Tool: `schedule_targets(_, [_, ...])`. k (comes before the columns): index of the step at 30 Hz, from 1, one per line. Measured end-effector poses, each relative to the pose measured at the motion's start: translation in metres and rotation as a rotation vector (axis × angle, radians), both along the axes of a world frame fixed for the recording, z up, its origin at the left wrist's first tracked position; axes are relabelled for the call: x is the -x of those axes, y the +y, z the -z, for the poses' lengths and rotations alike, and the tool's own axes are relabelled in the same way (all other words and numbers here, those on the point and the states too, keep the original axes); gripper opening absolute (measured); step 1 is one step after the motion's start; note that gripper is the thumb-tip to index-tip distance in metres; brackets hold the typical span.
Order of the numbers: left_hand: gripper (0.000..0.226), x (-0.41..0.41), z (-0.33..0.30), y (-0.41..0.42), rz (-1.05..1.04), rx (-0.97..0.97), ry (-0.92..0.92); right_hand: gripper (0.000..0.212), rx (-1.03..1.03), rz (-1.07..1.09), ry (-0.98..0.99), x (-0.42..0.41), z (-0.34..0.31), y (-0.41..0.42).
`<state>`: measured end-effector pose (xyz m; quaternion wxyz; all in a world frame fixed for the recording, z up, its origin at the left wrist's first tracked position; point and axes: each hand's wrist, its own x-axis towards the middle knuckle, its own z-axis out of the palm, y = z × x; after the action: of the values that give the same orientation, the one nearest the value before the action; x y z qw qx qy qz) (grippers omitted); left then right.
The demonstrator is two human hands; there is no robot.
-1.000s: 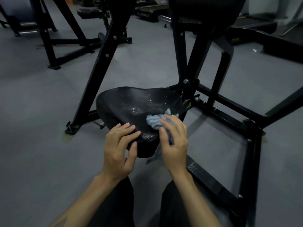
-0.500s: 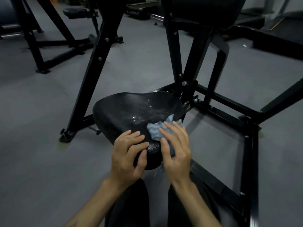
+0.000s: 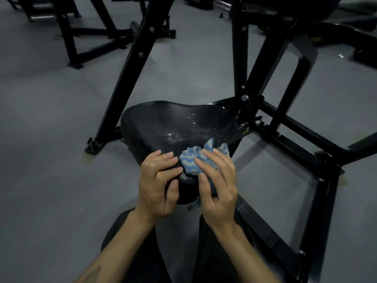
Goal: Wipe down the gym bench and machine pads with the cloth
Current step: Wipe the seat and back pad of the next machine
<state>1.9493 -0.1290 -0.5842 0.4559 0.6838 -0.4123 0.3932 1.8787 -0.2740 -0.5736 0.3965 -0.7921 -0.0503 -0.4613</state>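
Note:
A black seat pad [image 3: 163, 123] of a gym machine sits low in front of me, wet with shiny droplets near its middle. My right hand [image 3: 219, 184] holds a blue and white striped cloth [image 3: 192, 160] against the pad's near right part, thumb curled under the cloth. My left hand [image 3: 158, 184] grips the narrow front nose of the seat pad, fingers over the top and thumb on its front face. The pad's near tip is partly hidden by both hands.
The machine's black steel frame [image 3: 285, 123] runs to the right and behind the seat, with a slanted post [image 3: 130, 78] at the left. Another dark pad [image 3: 302, 5] hangs above at the top right. More black machine frames [image 3: 71, 37] stand on the grey floor at the back left.
My view has tilted down and moved closer, so the seat appears lower and larger in frame. Both hands have stayed on the front of the seat, the cloth shifting only slightly.

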Motion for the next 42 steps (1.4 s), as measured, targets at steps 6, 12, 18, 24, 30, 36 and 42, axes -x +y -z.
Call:
schedule_targets(6, [0.027, 0.008, 0.000, 0.002, -0.035, -0.065, 0.011, 0.028, -0.047, -0.009, 0.042, -0.010, -0.001, -0.025])
schedule_targets(12, [0.026, 0.019, 0.002, -0.006, -0.064, 0.017, 0.092, 0.031, 0.209, -0.037, -0.056, -0.003, 0.008, -0.006])
schedule_targets(18, [0.023, 0.024, 0.000, -0.005, -0.078, 0.023, 0.119, 0.031, 0.015, 0.061, -0.007, -0.014, 0.003, -0.016])
schedule_targets(24, [0.020, 0.027, -0.003, -0.001, -0.078, -0.005, 0.111, 0.029, 0.267, -0.062, -0.048, -0.012, -0.001, -0.023])
schedule_targets(30, [0.020, 0.027, -0.005, 0.006, -0.094, -0.061, 0.078, 0.030, -0.120, 0.071, 0.196, -0.017, -0.023, -0.011])
schedule_targets(36, [0.021, 0.027, -0.002, 0.002, -0.111, -0.016, 0.073, 0.031, 0.185, -0.124, 0.120, -0.015, -0.020, -0.025])
schedule_targets(42, [0.019, 0.026, -0.003, 0.003, -0.111, -0.001, 0.058, 0.029, -0.035, -0.108, 0.145, -0.024, -0.017, -0.030])
